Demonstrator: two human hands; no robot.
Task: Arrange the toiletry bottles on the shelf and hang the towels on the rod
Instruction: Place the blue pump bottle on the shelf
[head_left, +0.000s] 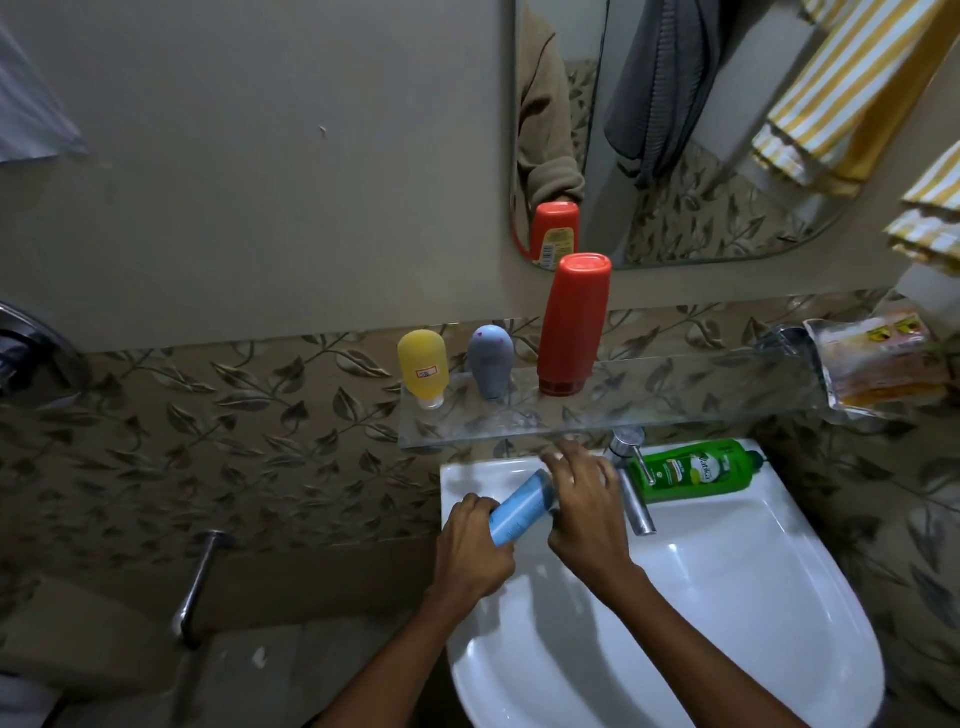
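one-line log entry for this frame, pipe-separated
phase: bottles | left hand: holds blue bottle | right hand: on its cap end | shelf: yellow, grey, red bottles | green bottle: on sink rim

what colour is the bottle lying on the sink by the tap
Green, with a green cap; the head view shows it best.

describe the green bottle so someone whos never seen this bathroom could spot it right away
Find the white sink below the glass shelf. The green bottle lies on its side on the sink's back ledge, just right of the chrome tap. It is the only green bottle and the only one lying flat, unheld.
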